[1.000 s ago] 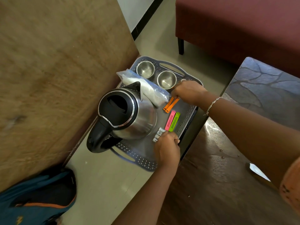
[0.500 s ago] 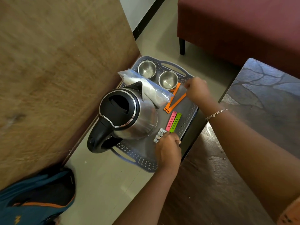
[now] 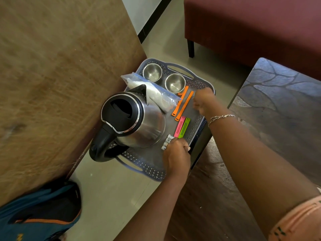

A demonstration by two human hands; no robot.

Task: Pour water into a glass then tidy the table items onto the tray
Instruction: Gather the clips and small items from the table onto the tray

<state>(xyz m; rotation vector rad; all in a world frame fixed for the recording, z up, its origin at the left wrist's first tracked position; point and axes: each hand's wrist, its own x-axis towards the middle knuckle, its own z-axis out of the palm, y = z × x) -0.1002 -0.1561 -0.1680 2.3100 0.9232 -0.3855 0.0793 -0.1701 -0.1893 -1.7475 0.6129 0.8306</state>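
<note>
A grey perforated tray (image 3: 151, 168) with handles carries a steel kettle (image 3: 144, 124) with a black handle and an open lid. It also carries two steel cups (image 3: 152, 72) (image 3: 175, 83) and a clear bag of white powder (image 3: 156, 92). An orange clip (image 3: 183, 105) lies spread in a narrow V, and my blurred right hand (image 3: 204, 101) pinches its far end. A pink clip (image 3: 179, 126) and a green clip (image 3: 184, 127) lie side by side. My left hand (image 3: 176, 157) curls over a row of small white pieces (image 3: 167, 141) by the tray's near right rim.
A large brown wooden tabletop (image 3: 60, 84) fills the left. A dark patterned table (image 3: 281, 105) lies to the right, under my right arm. A maroon sofa (image 3: 251, 26) stands at the back. A blue and black bag (image 3: 40, 213) lies on the tiled floor at lower left.
My right hand opened the orange clip into a V, then swung its free arm back toward the other. My left hand stayed on the white pieces. The kettle and cups did not move.
</note>
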